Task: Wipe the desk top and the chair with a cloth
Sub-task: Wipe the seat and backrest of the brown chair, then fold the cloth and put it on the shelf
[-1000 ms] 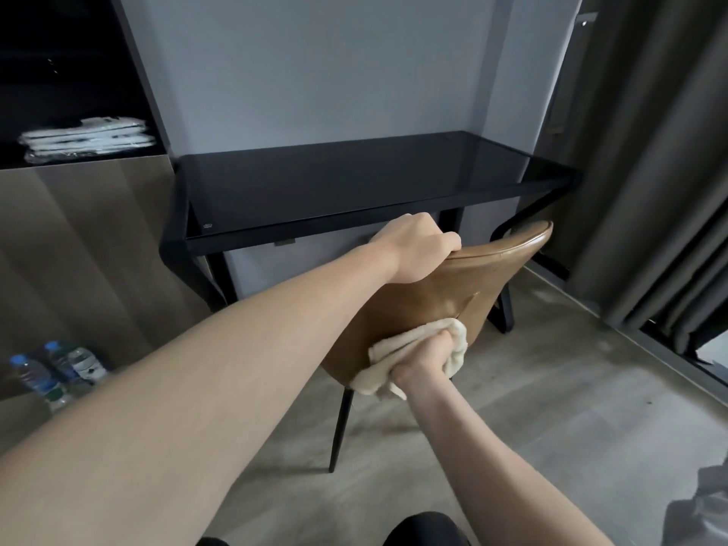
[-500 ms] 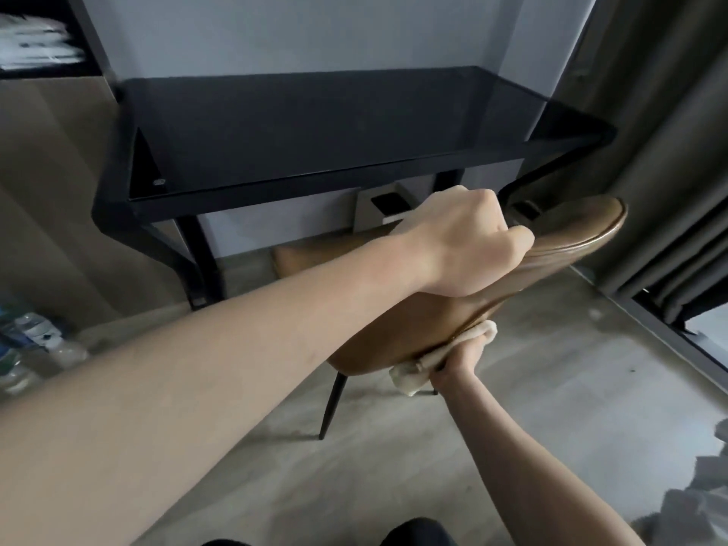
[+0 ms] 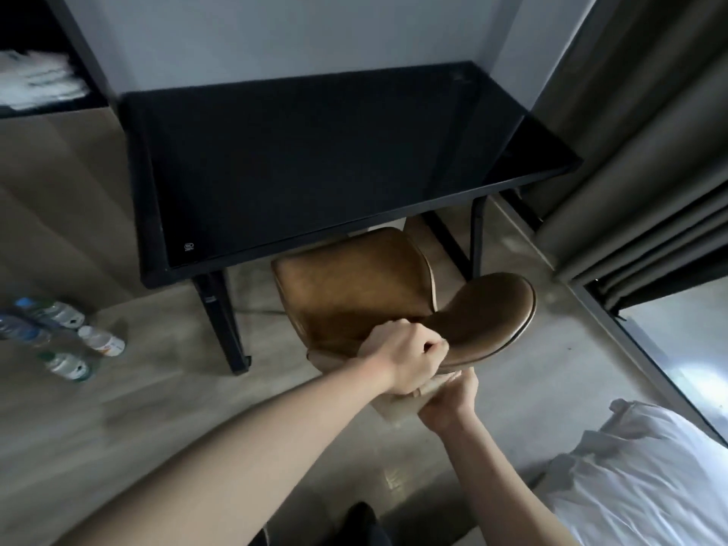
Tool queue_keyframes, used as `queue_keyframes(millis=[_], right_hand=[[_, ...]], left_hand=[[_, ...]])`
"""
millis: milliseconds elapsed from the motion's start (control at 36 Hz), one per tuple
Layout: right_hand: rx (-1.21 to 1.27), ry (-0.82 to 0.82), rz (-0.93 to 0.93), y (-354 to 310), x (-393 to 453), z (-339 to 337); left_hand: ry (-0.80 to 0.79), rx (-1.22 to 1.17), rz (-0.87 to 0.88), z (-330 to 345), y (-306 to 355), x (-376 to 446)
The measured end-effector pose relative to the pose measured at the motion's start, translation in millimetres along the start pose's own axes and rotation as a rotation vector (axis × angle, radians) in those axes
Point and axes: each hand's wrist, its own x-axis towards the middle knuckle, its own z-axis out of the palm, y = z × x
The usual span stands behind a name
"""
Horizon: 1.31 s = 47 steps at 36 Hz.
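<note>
Chair (image 3: 354, 285) of tan leather stands half under the black desk (image 3: 315, 159); left hand (image 3: 409, 360) curls its fingers over the backrest edge, right hand (image 3: 449, 400) pinches the beige cloth (image 3: 394, 407) against the backrest's rear, 4 bottles (image 3: 59, 333) on the floor

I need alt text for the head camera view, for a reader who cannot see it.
A person's left hand grips the backrest edge of a brown leather chair while the right hand presses a beige cloth against its back. Behind stands a black glass-topped desk.
</note>
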Motion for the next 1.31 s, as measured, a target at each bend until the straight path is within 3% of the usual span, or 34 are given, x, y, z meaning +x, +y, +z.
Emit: queue_keyframes(millis=[111, 194, 278, 389, 500, 583, 694, 833, 944, 1000, 1167, 1306], right_hand=[[0.068, -0.024, -0.048, -30, -61, 10], [0.082, -0.021, -0.058, -41, -101, 15], [0.056, -0.02, -0.038, -43, -136, 19], [-0.174, -0.018, 0.011, -40, -182, 31], [-0.351, 0.045, -0.048, -27, -224, 39], [-0.481, -0.165, -0.095, -19, -260, 54], [-0.701, -0.47, -0.07, -21, -300, 99], [-0.814, -0.632, -0.089, -21, -317, 167], [-0.82, -0.642, -0.07, -16, -316, 221], [-0.828, -0.645, -0.085, -11, -312, 245], [-0.914, -0.532, -0.379, 6, -266, 312], [-0.954, -0.564, -0.478, 25, -216, 372]], left_hand=[[-0.049, -0.114, -0.164, -11, -16, -20], [-0.019, -0.134, -0.226, -23, -27, -50], [-0.103, -0.144, -0.243, -38, -31, -77], [-0.151, -0.221, -0.245, -65, -19, -105], [-0.073, -0.383, -0.264, -102, -13, -140], [-0.002, -0.506, -0.276, -136, -21, -177], [-0.05, -0.75, -0.361, -181, -37, -220], [-0.119, -1.165, -0.425, -216, -79, -250], [-0.018, -1.264, -0.387, -243, -95, -258], [0.134, -1.278, -0.395, -254, -108, -256], [0.558, -1.175, -0.486, -292, -132, -240], [0.782, -1.041, -0.486, -329, -153, -224]])
